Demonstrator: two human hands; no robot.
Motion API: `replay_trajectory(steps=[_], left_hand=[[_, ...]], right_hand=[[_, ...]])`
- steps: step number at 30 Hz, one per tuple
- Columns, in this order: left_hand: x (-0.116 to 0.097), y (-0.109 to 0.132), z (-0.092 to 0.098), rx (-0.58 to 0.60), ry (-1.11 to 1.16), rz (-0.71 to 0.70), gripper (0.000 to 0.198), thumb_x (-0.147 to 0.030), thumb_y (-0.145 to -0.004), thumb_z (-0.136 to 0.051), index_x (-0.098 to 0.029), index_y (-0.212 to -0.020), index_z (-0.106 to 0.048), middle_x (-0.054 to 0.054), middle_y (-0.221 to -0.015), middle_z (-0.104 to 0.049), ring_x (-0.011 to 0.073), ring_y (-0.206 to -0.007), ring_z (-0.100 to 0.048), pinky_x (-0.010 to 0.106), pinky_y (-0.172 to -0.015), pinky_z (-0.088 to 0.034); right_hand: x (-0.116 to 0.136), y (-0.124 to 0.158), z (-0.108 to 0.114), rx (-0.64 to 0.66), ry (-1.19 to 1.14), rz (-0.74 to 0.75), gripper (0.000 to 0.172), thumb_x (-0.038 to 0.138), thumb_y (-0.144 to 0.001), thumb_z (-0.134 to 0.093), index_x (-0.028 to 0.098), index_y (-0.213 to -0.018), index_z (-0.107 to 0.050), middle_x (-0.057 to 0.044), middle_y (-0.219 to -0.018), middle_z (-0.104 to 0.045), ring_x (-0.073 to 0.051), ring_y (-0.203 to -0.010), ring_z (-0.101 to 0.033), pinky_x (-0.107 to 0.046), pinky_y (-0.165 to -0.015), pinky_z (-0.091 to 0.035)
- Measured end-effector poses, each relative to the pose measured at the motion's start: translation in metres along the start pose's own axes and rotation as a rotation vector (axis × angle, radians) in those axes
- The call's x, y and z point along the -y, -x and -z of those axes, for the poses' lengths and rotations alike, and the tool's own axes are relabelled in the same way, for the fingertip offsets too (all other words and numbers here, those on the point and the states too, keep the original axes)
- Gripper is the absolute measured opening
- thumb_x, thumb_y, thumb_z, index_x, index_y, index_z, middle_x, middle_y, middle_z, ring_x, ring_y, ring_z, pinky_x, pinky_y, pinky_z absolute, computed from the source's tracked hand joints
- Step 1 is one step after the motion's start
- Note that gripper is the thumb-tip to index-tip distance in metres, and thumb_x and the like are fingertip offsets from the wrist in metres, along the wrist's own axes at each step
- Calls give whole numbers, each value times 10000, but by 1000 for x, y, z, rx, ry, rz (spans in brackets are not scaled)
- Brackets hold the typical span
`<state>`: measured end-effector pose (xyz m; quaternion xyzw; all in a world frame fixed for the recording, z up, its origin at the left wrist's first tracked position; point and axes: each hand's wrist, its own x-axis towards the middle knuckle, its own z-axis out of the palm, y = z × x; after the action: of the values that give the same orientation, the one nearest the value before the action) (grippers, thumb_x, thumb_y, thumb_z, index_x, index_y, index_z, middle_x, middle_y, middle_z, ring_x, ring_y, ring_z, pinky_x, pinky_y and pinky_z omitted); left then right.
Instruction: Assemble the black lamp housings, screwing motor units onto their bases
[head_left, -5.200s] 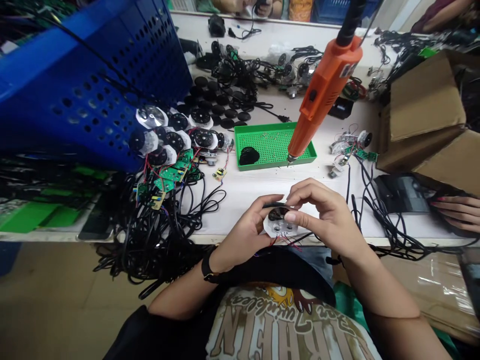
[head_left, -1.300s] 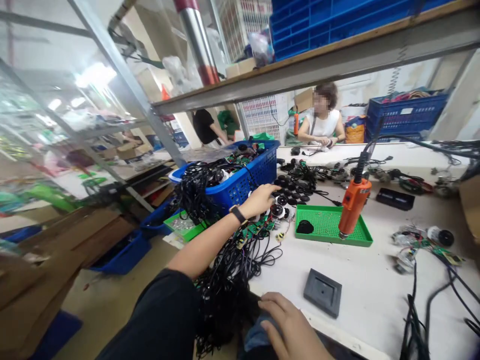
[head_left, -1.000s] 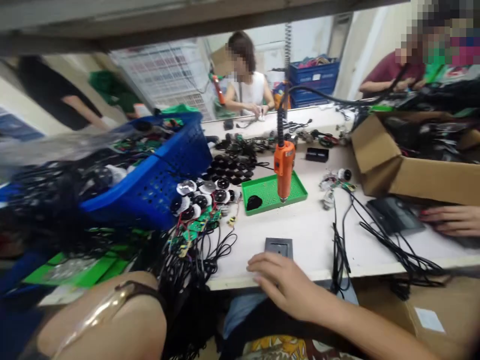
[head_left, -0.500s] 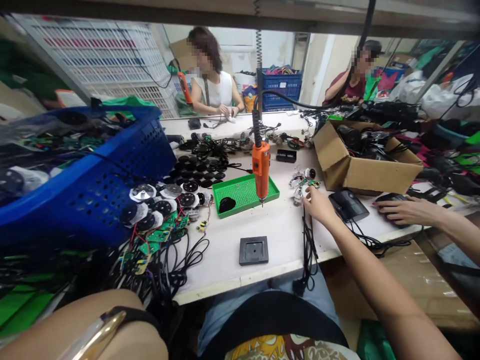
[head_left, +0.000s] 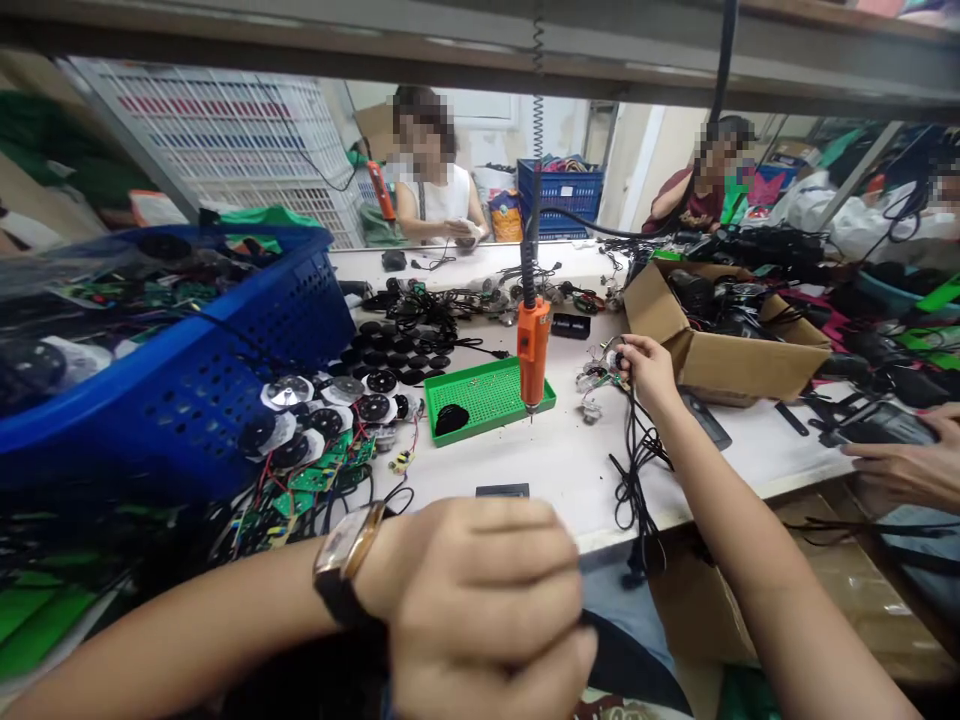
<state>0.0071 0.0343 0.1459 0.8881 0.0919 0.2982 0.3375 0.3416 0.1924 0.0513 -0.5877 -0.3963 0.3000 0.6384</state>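
Note:
My right hand [head_left: 646,372] reaches over the bench with thumb and fingers pinched on a black power cord [head_left: 634,440]. The cord hangs in a bundle past the bench's front edge. Beside those fingertips lie small motor parts with wires [head_left: 596,375] and a clear plastic piece [head_left: 590,410]. Close to the camera, my left hand [head_left: 487,600] is curled into a fist, back outward; whatever it may hold is hidden. Behind it, a black square block [head_left: 502,491] is mostly covered. An orange electric screwdriver [head_left: 534,355] hangs over a green tray [head_left: 491,400] holding screws.
Motors with circuit boards [head_left: 322,430] pile up beside a blue basket [head_left: 210,370] at left. A cardboard box [head_left: 750,350] of black parts stands right. A co-worker's hand [head_left: 915,455] holds a black casing [head_left: 885,425]. Two people sit across the bench.
My left hand has risen into view as a fist. My right hand has shifted slightly up and right with the cord. The co-worker's hands have moved a black casing rightward.

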Motion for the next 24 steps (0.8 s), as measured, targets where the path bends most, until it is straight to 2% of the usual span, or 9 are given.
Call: replay_trajectory(steps=[2, 3, 5, 7, 12, 15, 18, 21, 24], left_hand=[[15, -27, 7, 235, -88, 8, 164, -447, -866, -788, -375, -1008, -828, 103, -895, -784, 359, -911, -734, 583, -880, -606], [24, -38, 7, 225, -124, 35, 163, -401, -913, -733, -309, -1013, -824, 139, -949, -779, 362, -965, -727, 583, -934, -581], [47, -52, 3, 111, -134, 108, 231, -362, -975, -645, -229, -1108, -779, 175, -1096, -753, 354, -1087, -690, 567, -1023, -534], [72, -59, -8, -32, -23, 248, 313, -373, -977, -655, -211, -1243, -687, 170, -1255, -693, 327, -1181, -643, 533, -1078, -507], [123, -71, -53, -328, 566, 771, 913, -329, -777, -896, -195, -1500, -355, 239, -1514, -438, 314, -1262, -580, 516, -1079, -504], [126, -71, -83, -364, 846, 840, 1087, -321, -677, -976, -216, -1509, -284, 245, -1501, -429, 300, -1227, -600, 525, -1074, -500], [116, -64, -99, -417, 964, 737, 805, -328, -648, -983, -201, -1261, -477, 159, -1331, -565, 271, -1211, -601, 473, -1065, -498], [106, -52, -87, -389, 1003, 668, 656, -318, -629, -997, -210, -1049, -505, 76, -1166, -637, 216, -1104, -646, 367, -959, -528], [103, -39, -57, -211, 1159, 713, 627, -468, -708, -958, -197, -1043, -503, 81, -1038, -703, 186, -838, -699, 272, -679, -510]], right_hand=[[12, -4, -2, 26, -110, 8, 384, 388, -725, -735, 178, -1017, -599, -28, -904, -653, -58, -556, -422, -203, -466, -349], [18, -3, -2, 45, -155, 15, 391, 378, -706, -742, 186, -1018, -607, -27, -918, -656, -55, -558, -411, -193, -461, -323], [31, 3, 2, 81, -224, 33, 404, 364, -681, -749, 206, -1033, -626, -21, -942, -658, -54, -565, -401, -180, -452, -295], [44, 14, 8, 112, -267, 50, 402, 354, -670, -762, 228, -1034, -645, -13, -950, -657, -58, -569, -394, -170, -437, -279], [75, 65, 21, 278, -354, 46, 347, 300, -713, -792, 251, -1048, -715, -10, -957, -648, -59, -560, -371, -145, -377, -251], [87, 100, 25, 363, -343, -24, 284, 294, -762, -765, 268, -1043, -740, -6, -929, -615, -61, -548, -341, -133, -349, -228], [91, 128, 28, 385, -367, -81, 229, 276, -786, -729, 274, -1013, -756, -4, -896, -576, -56, -532, -324, -123, -340, -207], [83, 146, 32, 309, -362, -16, 239, 241, -843, -680, 314, -1060, -746, -13, -976, -580, -53, -540, -361, -126, -347, -215], [67, 157, 34, 135, -273, 139, 348, 204, -907, -652, 397, -1191, -707, -22, -1235, -577, -49, -589, -417, -144, -367, -246]])
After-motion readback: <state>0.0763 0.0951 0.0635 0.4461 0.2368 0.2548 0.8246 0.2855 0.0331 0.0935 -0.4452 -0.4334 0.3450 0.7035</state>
